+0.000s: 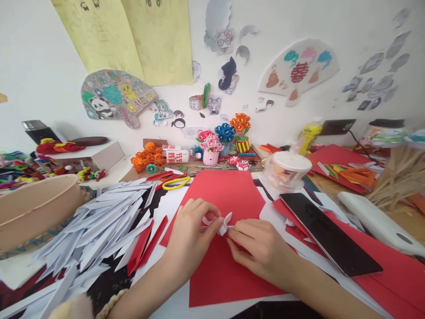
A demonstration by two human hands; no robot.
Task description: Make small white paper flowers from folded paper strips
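Note:
A small folded white paper piece (225,224) is held between my two hands, with pointed tips sticking up. My left hand (194,226) pinches its left side between thumb and fingertips. From the right, my right hand (259,246) grips a thin white strip end of it, its fingers curled and pressed together. Both hands are just above red paper sheets (229,190) lying over white paper. Part of the folded piece is covered by my fingers. To the left of my left hand lie folded red strips (146,248).
Many folded white paper strips (113,217) are heaped at the left beside a beige basin (36,208). Yellow-handled scissors (175,182) lie behind. At the right are a black phone (328,232), a lidded tub (288,168) and a white oblong device (381,221). Craft flowers (212,144) stand against the wall.

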